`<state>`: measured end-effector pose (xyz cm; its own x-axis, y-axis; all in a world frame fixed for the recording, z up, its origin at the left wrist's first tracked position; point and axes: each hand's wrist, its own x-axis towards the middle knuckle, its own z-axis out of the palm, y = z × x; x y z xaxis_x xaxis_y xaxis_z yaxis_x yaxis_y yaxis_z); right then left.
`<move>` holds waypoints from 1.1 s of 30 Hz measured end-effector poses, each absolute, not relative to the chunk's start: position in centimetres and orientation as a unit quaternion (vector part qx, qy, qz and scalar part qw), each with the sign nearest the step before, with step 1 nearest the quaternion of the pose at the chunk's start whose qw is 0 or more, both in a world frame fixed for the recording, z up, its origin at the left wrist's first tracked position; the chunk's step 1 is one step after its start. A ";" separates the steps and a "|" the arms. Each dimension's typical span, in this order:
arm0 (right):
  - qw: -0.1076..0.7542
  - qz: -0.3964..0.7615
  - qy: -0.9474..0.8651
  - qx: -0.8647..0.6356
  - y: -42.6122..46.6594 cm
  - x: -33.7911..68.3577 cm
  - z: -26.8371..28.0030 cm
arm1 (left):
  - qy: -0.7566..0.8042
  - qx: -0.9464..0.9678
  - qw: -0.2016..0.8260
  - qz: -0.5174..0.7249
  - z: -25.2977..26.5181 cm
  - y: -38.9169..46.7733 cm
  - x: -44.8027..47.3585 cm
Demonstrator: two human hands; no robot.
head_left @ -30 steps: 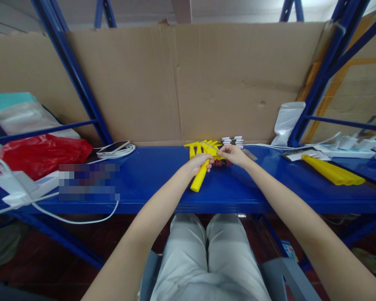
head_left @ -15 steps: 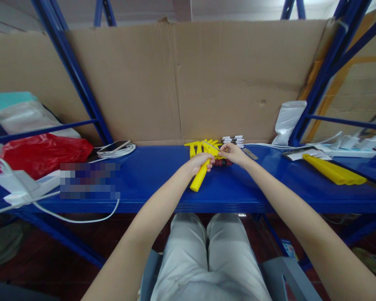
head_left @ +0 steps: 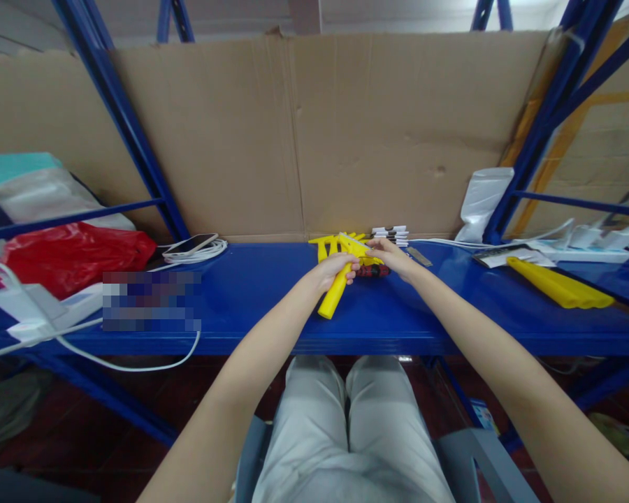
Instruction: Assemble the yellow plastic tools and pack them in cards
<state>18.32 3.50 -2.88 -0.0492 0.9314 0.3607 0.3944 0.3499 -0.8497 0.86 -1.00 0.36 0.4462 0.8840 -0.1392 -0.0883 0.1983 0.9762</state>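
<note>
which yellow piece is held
The yellow piece in the left hand, sticking out toward the bench's front; the others lie behind it or far right.

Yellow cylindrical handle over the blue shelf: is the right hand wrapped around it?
No, the left hand is closed around that yellow cylindrical handle, while the right hand is beyond it, to the right.

The right hand's (head_left: pixel 392 257) fingers have uncurled somewhat — straighter now, near the yellow tool's (head_left: pixel 335 295) upper end.
</note>
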 end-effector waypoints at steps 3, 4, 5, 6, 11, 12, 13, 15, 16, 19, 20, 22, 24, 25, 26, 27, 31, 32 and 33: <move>0.450 0.236 -0.686 -0.521 3.3 18.5 -2.7 | 0.373 0.512 0.677 0.375 0.1 -0.7 0.8; 0.437 0.212 -0.694 -0.531 3.2 18.7 -2.6 | 0.372 0.509 0.676 0.382 0.0 -0.6 0.8; 0.419 0.185 -0.705 -0.541 3.1 19.0 -2.4 | 0.373 0.504 0.673 0.392 0.0 -0.5 0.9; 0.393 0.157 -0.720 -0.550 3.0 19.4 -2.3 | 0.377 0.498 0.669 0.403 0.0 -0.5 0.9; 0.191 0.065 -0.821 -0.534 2.9 21.8 -2.1 | 0.409 0.452 0.648 0.456 0.3 -0.8 1.0; 0.160 0.057 -0.831 -0.530 3.0 22.2 -2.1 | 0.412 0.443 0.646 0.464 0.4 -0.8 1.0; 0.139 0.052 -0.837 -0.527 3.0 22.4 -2.1 | 0.414 0.436 0.645 0.472 0.4 -0.8 0.9; 0.125 0.047 -0.842 -0.523 3.0 22.6 -2.1 | 0.414 0.426 0.643 0.483 0.4 -0.7 0.9; 0.128 0.052 -0.844 -0.519 3.0 22.6 -2.0 | 0.415 0.423 0.642 0.487 0.3 -0.6 0.9; 0.163 0.101 -0.841 -0.506 2.6 22.9 -1.5 | 0.418 0.413 0.638 0.498 0.2 -0.4 0.9; 0.189 0.129 -0.833 -0.504 2.5 23.0 -1.3 | 0.421 0.408 0.636 0.502 0.1 -0.4 0.9; 0.261 0.204 -0.801 -0.498 2.1 23.1 -0.9 | 0.427 0.402 0.631 0.509 0.1 -0.3 0.9; 0.344 0.277 -0.754 -0.486 1.8 23.2 -0.6 | 0.432 0.402 0.626 0.509 0.1 -0.3 0.9; 0.385 0.298 -0.730 -0.479 1.7 23.2 -0.4 | 0.434 0.404 0.625 0.508 0.1 -0.2 0.9; 0.428 0.305 -0.708 -0.472 1.7 23.1 -0.3 | 0.436 0.404 0.625 0.506 0.0 -0.1 0.9; 0.472 0.300 -0.686 -0.466 1.7 23.1 -0.1 | 0.436 0.405 0.627 0.503 0.0 0.0 0.9; 0.627 0.276 -0.591 -0.426 2.1 23.1 0.3 | 0.435 0.407 0.640 0.485 -0.5 0.4 0.9; 0.653 0.270 -0.572 -0.417 2.2 23.2 0.5 | 0.435 0.409 0.643 0.480 -0.6 0.5 1.0; 0.674 0.262 -0.556 -0.411 2.3 23.2 0.6 | 0.438 0.412 0.645 0.471 -0.7 0.5 1.0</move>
